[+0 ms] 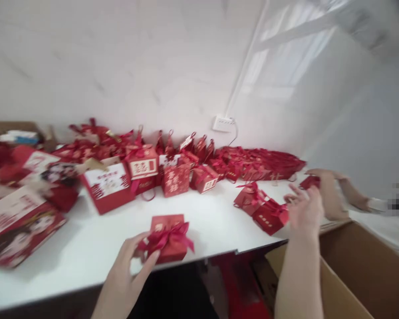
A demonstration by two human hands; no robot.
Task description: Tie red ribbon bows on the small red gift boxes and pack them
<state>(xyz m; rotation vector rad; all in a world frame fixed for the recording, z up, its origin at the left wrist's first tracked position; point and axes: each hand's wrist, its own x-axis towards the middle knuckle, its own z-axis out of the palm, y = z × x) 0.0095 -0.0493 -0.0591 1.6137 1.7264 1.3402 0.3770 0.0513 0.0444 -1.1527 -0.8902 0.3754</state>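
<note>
My left hand (129,266) grips the left side of a red gift box (171,252) at the table's front edge, thumb and fingers about the loop of its crimson ribbon bow (168,237). To the right, my right hand (306,208) reaches over the table with fingers spread, slightly blurred, seemingly holding nothing. Just left of it lies a red box with a ribbon (269,217), and a second ribboned box (249,197) leans against that one. A small dark red box (310,181) shows behind my right fingers; whether they touch it I cannot tell.
Red gift boxes and bags (176,179) line the back of the white table (206,221). Larger printed boxes (20,221) stand at left. An open cardboard carton (362,261) is at right, beside another person's forearm (354,195). A power strip (222,124) hangs on the wall.
</note>
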